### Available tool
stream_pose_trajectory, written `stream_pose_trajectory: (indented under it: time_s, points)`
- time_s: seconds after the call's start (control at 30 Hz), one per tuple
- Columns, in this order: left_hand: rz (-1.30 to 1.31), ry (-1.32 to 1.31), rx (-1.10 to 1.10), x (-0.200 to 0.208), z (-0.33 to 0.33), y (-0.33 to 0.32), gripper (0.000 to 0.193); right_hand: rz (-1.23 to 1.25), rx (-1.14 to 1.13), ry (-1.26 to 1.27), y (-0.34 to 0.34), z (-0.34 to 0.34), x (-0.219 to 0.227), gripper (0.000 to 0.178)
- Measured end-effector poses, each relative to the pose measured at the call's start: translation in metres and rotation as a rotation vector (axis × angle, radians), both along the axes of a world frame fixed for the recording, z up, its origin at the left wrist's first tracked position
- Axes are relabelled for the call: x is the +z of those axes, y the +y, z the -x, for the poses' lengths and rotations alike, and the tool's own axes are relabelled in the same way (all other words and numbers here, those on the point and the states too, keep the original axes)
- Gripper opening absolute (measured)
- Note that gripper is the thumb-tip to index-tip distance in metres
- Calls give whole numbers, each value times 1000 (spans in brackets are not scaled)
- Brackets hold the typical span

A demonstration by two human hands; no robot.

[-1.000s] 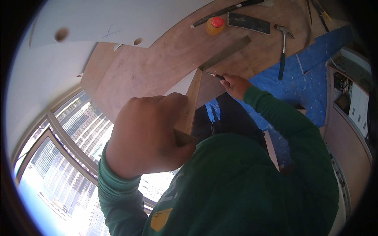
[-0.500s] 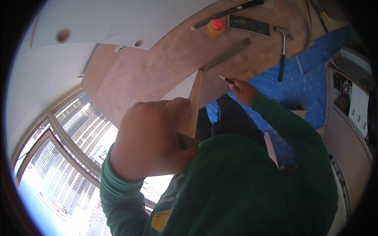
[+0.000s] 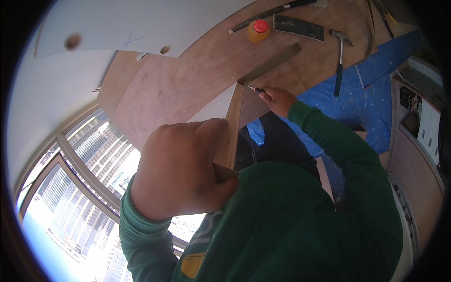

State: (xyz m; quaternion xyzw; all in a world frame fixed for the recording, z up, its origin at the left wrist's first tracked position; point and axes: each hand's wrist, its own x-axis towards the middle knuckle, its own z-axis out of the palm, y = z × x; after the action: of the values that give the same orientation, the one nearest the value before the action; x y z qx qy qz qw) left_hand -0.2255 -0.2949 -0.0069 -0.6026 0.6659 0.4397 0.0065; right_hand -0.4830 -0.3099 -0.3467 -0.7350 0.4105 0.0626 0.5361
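Note:
My left hand point(image 3: 181, 167) is closed round the near end of a narrow board point(image 3: 234, 127), which has a wood-coloured edge and a white face. The board stands tilted, its far end at the plywood worktop. In my right hand point(image 3: 279, 100) is a slim pointed hand tool point(image 3: 257, 89) with a dark and orange handle. Its tip is at the board's far end; whether it touches is too small to tell. My left palm and most of its fingertips are hidden.
On the plywood point(image 3: 188, 84) lie a claw hammer point(image 3: 339, 63), a dark rectangular block point(image 3: 299, 27), a long black-handled tool point(image 3: 265, 18) and a red-capped yellow bottle point(image 3: 258, 31). Blue sheeting point(image 3: 371, 105) is at right, a white panel with holes point(image 3: 117, 28) at upper left, a window point(image 3: 70, 188) at left.
My right hand has moved left and slightly up, bringing the tool's tip to the far end of the board. My left hand keeps its hold, nearly unmoved.

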Motion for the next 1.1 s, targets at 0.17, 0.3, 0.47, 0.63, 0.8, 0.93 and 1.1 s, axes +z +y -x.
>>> stream_pose_trajectory:
  time_s: [0.17,0.3,0.47,0.63,0.8,0.93,1.1]
  points:
    - [38,-8,-24,-2,-1,2,55,9,17,7,0,-3,0,37]
    - [14,0,2,0,-1,0,53,83,13,38,6,-6,-1,36]
    - [-31,-20,15,1,-3,-3,51,40,39,109,7,16,9,36]
    - [-22,-2,23,1,-3,-2,51,57,38,138,17,33,7,35]
    - [-25,-5,24,2,0,1,51,-61,-89,10,19,41,12,36]
    - [-37,-11,22,2,-2,-1,52,-42,-53,10,10,22,19,35]
    - [-35,-12,17,2,3,3,53,46,-17,38,6,-1,4,37]
